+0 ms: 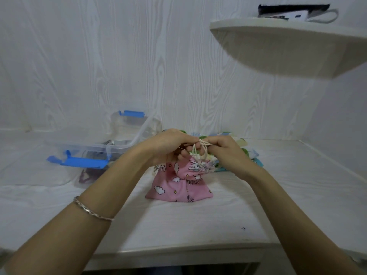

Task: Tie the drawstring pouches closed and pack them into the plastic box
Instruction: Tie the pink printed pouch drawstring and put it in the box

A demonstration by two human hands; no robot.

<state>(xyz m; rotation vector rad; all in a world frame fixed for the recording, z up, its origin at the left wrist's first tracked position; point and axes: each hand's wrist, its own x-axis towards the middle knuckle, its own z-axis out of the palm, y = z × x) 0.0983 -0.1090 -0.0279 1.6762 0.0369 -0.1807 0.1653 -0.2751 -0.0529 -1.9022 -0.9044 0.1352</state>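
A pink drawstring pouch (179, 188) printed with clouds and rabbits stands on the white table (178, 225), its neck gathered. Cream drawstrings (196, 150) rise from the neck into both hands. My left hand (168, 144) pinches the cords from the left. My right hand (226, 149) grips them from the right, fingertips almost touching the left hand's. A clear plastic box (95, 144) with blue latches sits at the left, with dark items partly seen inside. Several more pouches (248, 153) in green and blue prints lie behind my hands, mostly hidden.
A rounded white shelf (288, 42) juts out at the upper right, carrying a dark bag with a strap (294, 10). White wood-grain walls close the back and right sides. The table's front edge runs near the bottom of the view.
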